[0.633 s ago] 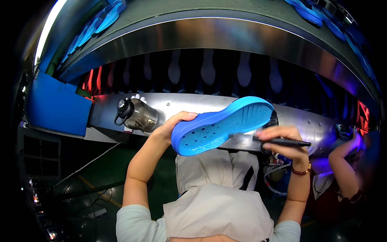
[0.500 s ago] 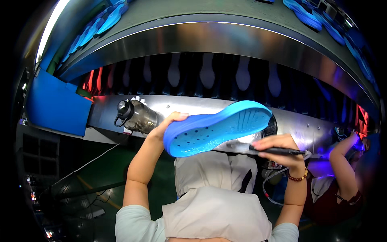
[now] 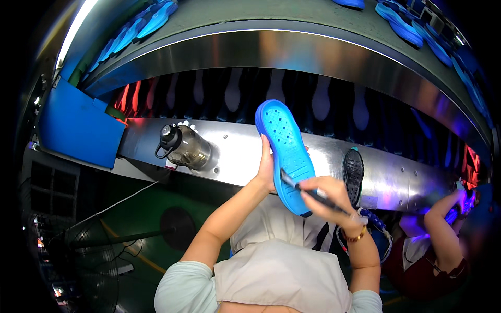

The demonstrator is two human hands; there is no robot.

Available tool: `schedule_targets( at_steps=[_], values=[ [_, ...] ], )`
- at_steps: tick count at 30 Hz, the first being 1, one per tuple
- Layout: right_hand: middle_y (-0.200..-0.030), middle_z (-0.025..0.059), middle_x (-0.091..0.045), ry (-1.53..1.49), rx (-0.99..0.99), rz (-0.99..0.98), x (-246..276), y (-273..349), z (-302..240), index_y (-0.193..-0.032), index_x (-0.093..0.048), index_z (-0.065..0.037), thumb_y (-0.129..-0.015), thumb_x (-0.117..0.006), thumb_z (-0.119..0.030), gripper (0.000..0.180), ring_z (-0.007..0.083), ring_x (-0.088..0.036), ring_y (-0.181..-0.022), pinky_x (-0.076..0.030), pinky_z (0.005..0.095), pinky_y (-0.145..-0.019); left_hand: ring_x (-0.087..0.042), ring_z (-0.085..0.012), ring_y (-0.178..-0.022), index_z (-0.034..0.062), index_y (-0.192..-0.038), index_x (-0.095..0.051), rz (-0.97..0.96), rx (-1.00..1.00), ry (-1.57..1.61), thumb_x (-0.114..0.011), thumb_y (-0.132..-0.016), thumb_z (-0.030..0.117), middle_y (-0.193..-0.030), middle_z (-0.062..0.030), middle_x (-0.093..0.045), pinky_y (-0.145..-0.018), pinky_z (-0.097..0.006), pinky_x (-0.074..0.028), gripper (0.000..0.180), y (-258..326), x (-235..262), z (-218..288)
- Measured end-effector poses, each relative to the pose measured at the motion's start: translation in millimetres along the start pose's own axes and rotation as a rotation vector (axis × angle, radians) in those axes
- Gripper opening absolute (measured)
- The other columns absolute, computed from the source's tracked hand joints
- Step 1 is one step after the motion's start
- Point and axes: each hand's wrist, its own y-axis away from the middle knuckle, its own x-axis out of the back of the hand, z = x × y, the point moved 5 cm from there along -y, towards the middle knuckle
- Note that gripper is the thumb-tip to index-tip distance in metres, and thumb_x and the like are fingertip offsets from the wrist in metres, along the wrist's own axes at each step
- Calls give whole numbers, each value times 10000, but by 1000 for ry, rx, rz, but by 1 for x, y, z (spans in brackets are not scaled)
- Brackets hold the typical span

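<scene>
A blue shoe sole [image 3: 286, 141] with small holes at its far end is tilted upright over the metal ledge's front edge, hollow side facing me. My left hand [image 3: 267, 169] grips its left side, fingertips just showing past the right edge. In my right hand [image 3: 331, 198] is a dark-handled brush [image 3: 290, 180], partly blurred. Its head lies over the inner surface of the sole, near the left rim; it appears to touch there. To the right of the sole, a black outsole [image 3: 354, 175] rests on the ledge.
A dark translucent water bottle [image 3: 189, 147] lies on the metal ledge [image 3: 237, 156] at left. Beyond the ledge, rows of soles hang in a dark opening. More blue soles [image 3: 399, 23] lie on the green surface above. A co-worker's arm [image 3: 443, 224] is at right.
The sole has turned from lying crosswise to pointing away from me. My right hand has moved left, bringing the brush over it. The black outsole has come into fuller view.
</scene>
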Motion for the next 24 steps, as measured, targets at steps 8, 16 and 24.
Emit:
schedule_targets(
  at_steps=[8,16,24],
  values=[
    [-827,126,-648,-217,-281,35,18,-2,4,-890,-637,6,-730,-639,-28,164,180,-634,-763,-499,259,-688,-524,-277,-1042,57,-1258,-359,-82,-113,-69,-138,-717,793,-1099,-169,-530,-873,-439,-452,940,14,-29,18],
    [-887,145,-650,-347,-254,-11,29,11,-3,-861,-638,20,-673,-652,39,189,234,-636,-838,-504,302,-763,-529,-299,-1008,51,-1232,-393,-99,-157,-11,-168,-711,800,-1061,-184,-539,-872,-445,-441,940,24,-51,46],
    [-918,140,-651,-656,-132,-177,29,10,-5,-876,-644,17,-679,-656,44,200,280,-580,-972,-415,392,-902,-549,-273,-1004,26,-1241,-382,-150,-252,-217,-215,-727,778,-1115,-195,-522,-869,-409,-461,926,31,-79,70]
  ],
)
